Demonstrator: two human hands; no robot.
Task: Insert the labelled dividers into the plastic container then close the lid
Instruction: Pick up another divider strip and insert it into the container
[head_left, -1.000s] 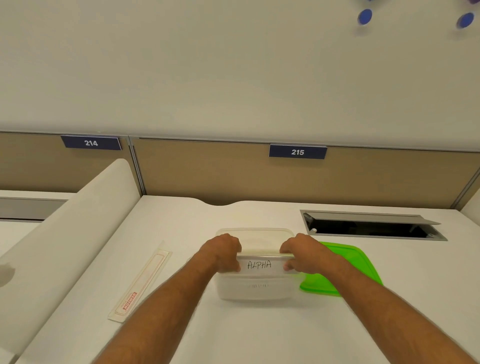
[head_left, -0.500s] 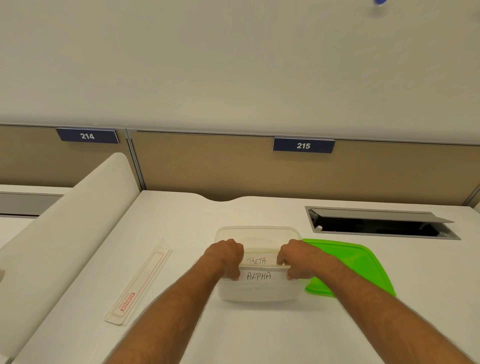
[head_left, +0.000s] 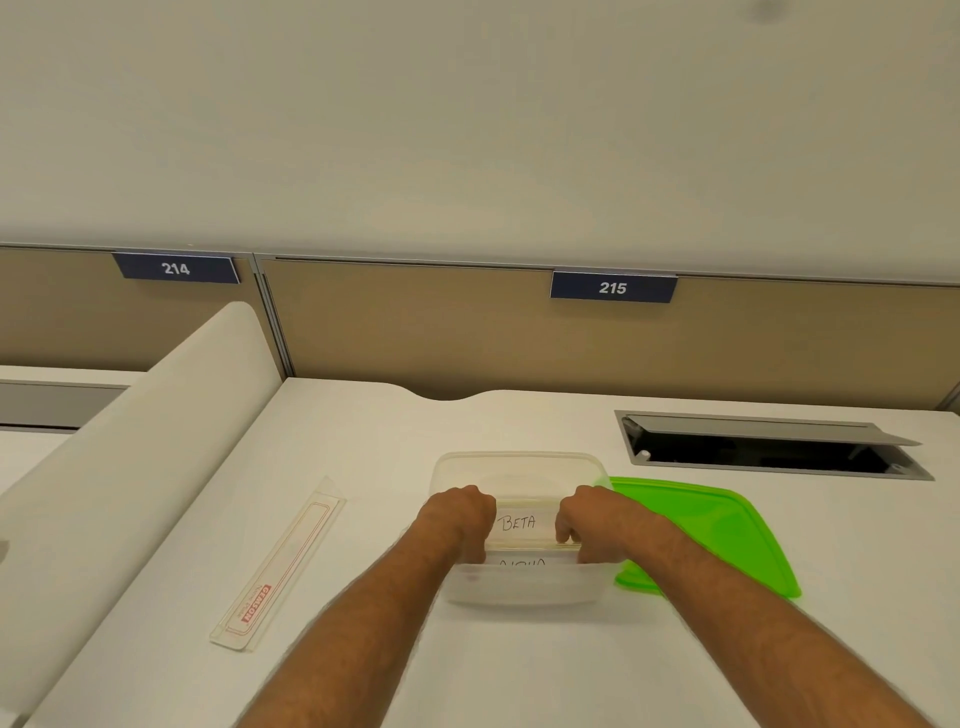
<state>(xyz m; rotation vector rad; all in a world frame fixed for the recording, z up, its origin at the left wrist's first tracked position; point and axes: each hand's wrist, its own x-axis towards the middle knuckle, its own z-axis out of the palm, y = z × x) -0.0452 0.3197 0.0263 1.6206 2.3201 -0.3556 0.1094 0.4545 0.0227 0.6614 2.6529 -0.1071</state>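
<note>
Both hands are down in the plastic container (head_left: 519, 587) right now. My left hand (head_left: 460, 514) has its fingers curled over the left end of the near divider, the ALPHA divider (head_left: 522, 564), and my right hand (head_left: 589, 522) is doing the same at the right end, so each one is gripping a top corner of the card.

What changed in the last second: ALPHA was riding high, with the whole word readable above the front wall. Half a second ago BETA popped into view behind it, and now ALPHA has sunk so far that only the tops of its letters show through the cloudy front wall. The BETA divider (head_left: 519, 524) stands upright just behind it, plain to read between my two fists. The view has also tipped a bit, so the container sits lower in frame.

I'd say ALPHA is basically seated, or nearly. Can't tell if it's bottomed out, since the wall blurs it. The back part of the container looks open; I can't see whether more dividers are due.

The green lid (head_left: 711, 535) lies flat on the desk (head_left: 363, 441), tucked against the container's right side, so closing isn't done yet. Off to the left there's a ruler sleeve (head_left: 278, 564), well apart from everything.
</note>
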